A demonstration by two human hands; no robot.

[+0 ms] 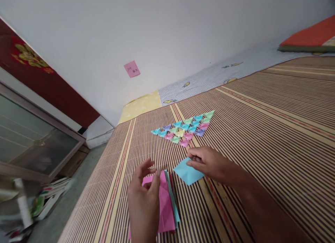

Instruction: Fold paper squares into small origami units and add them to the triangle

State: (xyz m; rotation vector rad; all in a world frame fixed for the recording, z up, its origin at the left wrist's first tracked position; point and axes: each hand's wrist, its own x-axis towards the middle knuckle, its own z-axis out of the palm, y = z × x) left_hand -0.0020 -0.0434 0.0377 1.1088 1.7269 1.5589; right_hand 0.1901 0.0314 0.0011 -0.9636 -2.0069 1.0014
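My right hand [202, 161] pinches the upper edge of a light-blue square of paper [188, 175], which shows faint crease lines. To its left, my left hand [145, 192] hovers over a stack of coloured paper [166, 208], its fingers curled and apart with nothing visible between them. Pink paper lies on top of that stack, with light-green and red edges showing at its right side. Beyond both hands, several small folded paper pieces [180, 132] in blue, green, pink, purple and yellow lie in slanting rows.
Everything rests on a striped bamboo mat [248, 131]. A patterned sheet [204, 77] runs along the white wall, where a pink note [132, 68] is stuck. An orange folded item [309, 35] lies far right. At left stand a glass-fronted cabinet [36, 141] and floor clutter [49, 197].
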